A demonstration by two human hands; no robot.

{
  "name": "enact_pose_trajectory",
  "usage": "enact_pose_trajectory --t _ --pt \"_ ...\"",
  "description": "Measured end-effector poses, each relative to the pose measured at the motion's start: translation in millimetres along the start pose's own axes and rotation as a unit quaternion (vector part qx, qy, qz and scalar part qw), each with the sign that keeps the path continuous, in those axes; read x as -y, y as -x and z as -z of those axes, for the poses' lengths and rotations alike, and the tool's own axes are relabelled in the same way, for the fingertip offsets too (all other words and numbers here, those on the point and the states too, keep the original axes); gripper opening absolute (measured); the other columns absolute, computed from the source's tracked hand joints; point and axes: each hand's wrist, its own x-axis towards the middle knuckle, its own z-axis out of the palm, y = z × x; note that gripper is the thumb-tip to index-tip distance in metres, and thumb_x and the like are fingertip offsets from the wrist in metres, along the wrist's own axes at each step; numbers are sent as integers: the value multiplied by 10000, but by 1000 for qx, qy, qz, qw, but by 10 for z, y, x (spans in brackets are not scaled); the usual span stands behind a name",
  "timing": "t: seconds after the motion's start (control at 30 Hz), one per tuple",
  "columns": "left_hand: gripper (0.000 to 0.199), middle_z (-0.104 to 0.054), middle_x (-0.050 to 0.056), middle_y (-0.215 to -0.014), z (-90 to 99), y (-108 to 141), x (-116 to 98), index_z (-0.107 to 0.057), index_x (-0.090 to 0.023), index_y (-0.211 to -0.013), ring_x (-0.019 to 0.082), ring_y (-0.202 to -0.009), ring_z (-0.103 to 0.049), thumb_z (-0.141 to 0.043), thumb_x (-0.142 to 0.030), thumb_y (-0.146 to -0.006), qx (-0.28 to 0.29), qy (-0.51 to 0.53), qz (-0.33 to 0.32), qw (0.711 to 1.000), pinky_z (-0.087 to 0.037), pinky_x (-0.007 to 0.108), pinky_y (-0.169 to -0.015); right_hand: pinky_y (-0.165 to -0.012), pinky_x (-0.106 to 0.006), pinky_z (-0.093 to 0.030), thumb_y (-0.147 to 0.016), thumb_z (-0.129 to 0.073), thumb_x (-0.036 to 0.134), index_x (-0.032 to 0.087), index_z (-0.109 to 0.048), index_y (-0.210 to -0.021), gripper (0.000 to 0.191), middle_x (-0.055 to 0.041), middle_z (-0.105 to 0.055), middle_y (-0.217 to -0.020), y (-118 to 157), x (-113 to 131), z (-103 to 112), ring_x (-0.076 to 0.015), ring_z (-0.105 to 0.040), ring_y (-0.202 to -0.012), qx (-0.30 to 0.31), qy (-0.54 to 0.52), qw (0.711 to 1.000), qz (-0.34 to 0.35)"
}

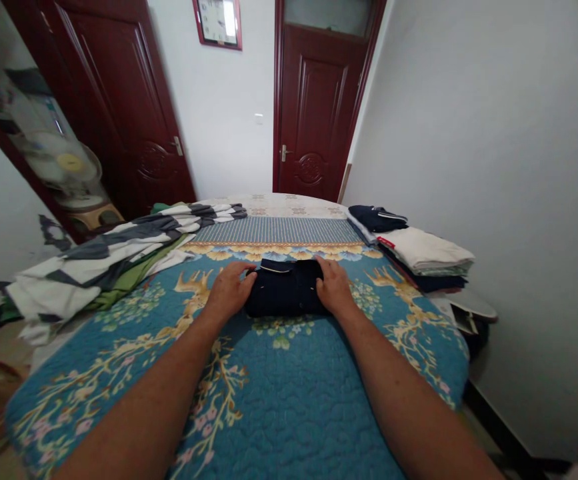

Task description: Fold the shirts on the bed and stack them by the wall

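A dark navy polo shirt (286, 293), folded into a compact rectangle with its collar on top, is in front of me over the teal floral bedspread (299, 387). My left hand (231, 287) grips its left end, thumb on the near face and fingers toward the far side. At the opposite end, my right hand (333, 283) holds the shirt in the same way. Both hands' fingertips are partly hidden behind the cloth.
Loose, unfolded clothes, among them a grey-and-white striped garment (133, 237) and a green one (133, 280), lie heaped at left. At right are folded clothes: a cream stack (426, 250) and a navy folded shirt (376, 218). A white wall (509, 167) borders the right.
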Motion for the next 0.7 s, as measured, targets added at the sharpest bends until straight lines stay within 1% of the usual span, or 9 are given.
enact_pose_trajectory --t 0.1,0.2,0.27,0.33,0.43,0.5,0.6,0.67,0.7 --pt "393 -691 121 -1376 1 4 -123 -698 -200 -1315 286 -1324 -603 -573 -335 -968 16 1 -61 998 -420 434 -1203 -1170 -474 -410 -854 -520 91 173 -425 -1627 783 -177 -510 -1521 -51 13 32 -308 -484 -1378 -6 29 1000 3" --pt "474 -632 113 -1481 -83 70 -212 -648 -233 -1431 286 -1387 -559 -567 -260 -965 92 -23 -131 987 -396 467 -1229 -1170 -454 -396 -851 -533 75 193 -449 -1611 774 -155 -478 -1582 -141 34 90 -301 -456 -1411 19 59 998 26" --pt "475 -647 122 -1451 -128 144 -230 -676 -238 -1414 292 -1349 -582 -522 -192 -967 136 -55 -154 977 -416 484 -1205 -1119 -413 -423 -885 -524 81 192 -596 -1478 607 -142 -599 -1446 -185 54 125 -284 -519 -1319 62 73 995 43" --pt "466 -676 129 -1387 -124 219 -222 -714 -241 -1366 296 -1278 -618 -510 -157 -956 152 -78 -161 972 -453 486 -1156 -1047 -378 -444 -935 -506 102 190 -723 -1245 389 -125 -687 -1235 -187 75 147 -268 -570 -1189 98 85 990 56" --pt "390 -711 119 -1268 -41 289 -199 -768 -255 -1250 292 -1171 -658 -553 -172 -935 159 -85 -151 972 -500 459 -1072 -984 -354 -443 -990 -493 144 196 -747 -1060 269 -109 -694 -1099 -125 92 156 -258 -577 -1104 104 91 988 66" --pt "331 -728 117 -1178 19 293 -198 -794 -250 -1148 285 -1105 -677 -553 -180 -933 164 -84 -139 973 -518 439 -1020 -988 -352 -438 -998 -504 161 195 -734 -1139 271 -115 -682 -1158 -78 91 149 -259 -569 -1133 72 81 992 68" --pt "282 -733 115 -1111 74 226 -218 -792 -237 -1083 289 -1069 -684 -553 -205 -935 140 -77 -123 979 -520 437 -1004 -1002 -347 -444 -1008 -517 189 190 -609 -1444 446 -132 -643 -1285 -59 71 107 -255 -569 -1167 28 66 996 58" --pt "306 -721 122 -1171 89 129 -236 -766 -226 -1152 298 -1134 -669 -531 -227 -957 93 -65 -114 987 -508 444 -1048 -980 -328 -456 -1031 -498 207 210 -544 -1539 509 -121 -646 -1260 -86 53 62 -238 -592 -1118 49 66 995 54" --pt "340 -707 129 -1225 87 66 -246 -743 -219 -1217 300 -1184 -655 -507 -232 -972 68 -58 -109 990 -497 447 -1076 -962 -315 -461 -1047 -483 220 224 -572 -1523 484 -111 -654 -1221 -106 46 39 -229 -603 -1084 70 69 994 54"
